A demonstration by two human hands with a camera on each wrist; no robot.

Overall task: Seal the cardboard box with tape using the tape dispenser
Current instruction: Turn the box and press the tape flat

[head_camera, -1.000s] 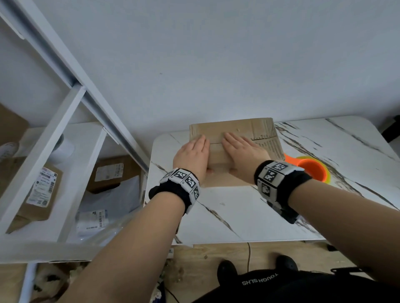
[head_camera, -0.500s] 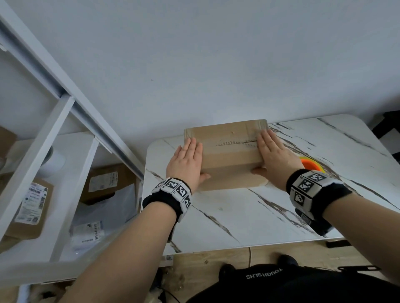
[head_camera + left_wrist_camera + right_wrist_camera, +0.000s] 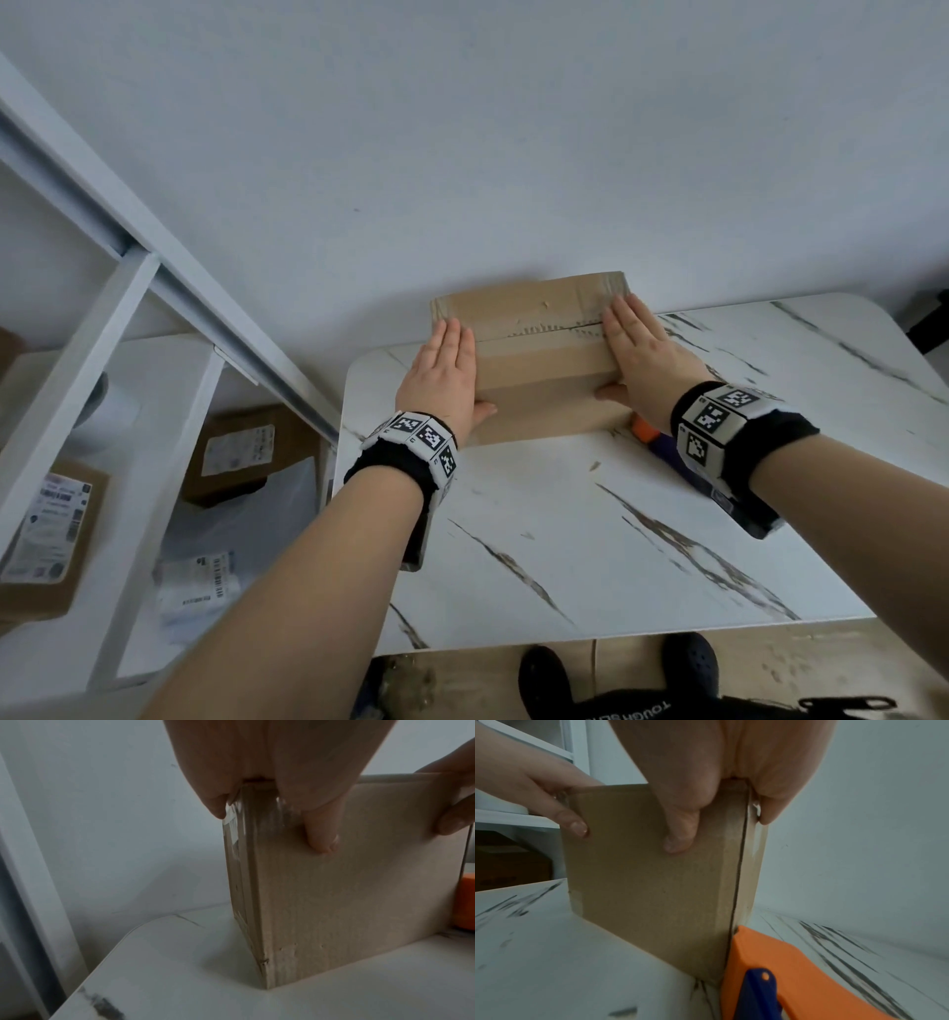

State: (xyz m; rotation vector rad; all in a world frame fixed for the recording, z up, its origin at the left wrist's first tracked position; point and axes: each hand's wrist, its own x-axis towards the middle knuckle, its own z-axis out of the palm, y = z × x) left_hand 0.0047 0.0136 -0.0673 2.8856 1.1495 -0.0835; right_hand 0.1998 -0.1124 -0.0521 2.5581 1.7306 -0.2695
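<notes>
A brown cardboard box [image 3: 539,380] stands at the back of the white marble table [image 3: 590,539], against the wall. A strip of clear tape [image 3: 544,352] runs along its top by the seam and folds down the ends. My left hand [image 3: 441,370] lies flat on the box's left end with straight fingers, its thumb [image 3: 321,833] pressing the front face. At the other end my right hand [image 3: 642,354] lies the same way, thumb [image 3: 680,837] on the front. The orange and blue tape dispenser [image 3: 782,973] lies on the table against the box's right bottom corner, mostly hidden behind my right wrist in the head view.
A white shelf unit [image 3: 128,360] stands to the left of the table and holds labelled parcels [image 3: 241,452] and plastic mailers. The wall rises directly behind the box. The table's front edge [image 3: 616,637] is near me, with my shoes below it.
Both hands slid apart along the box's top, from its middle out to its two ends. The dispenser, seen beside the box before, is now mostly behind my right wrist.
</notes>
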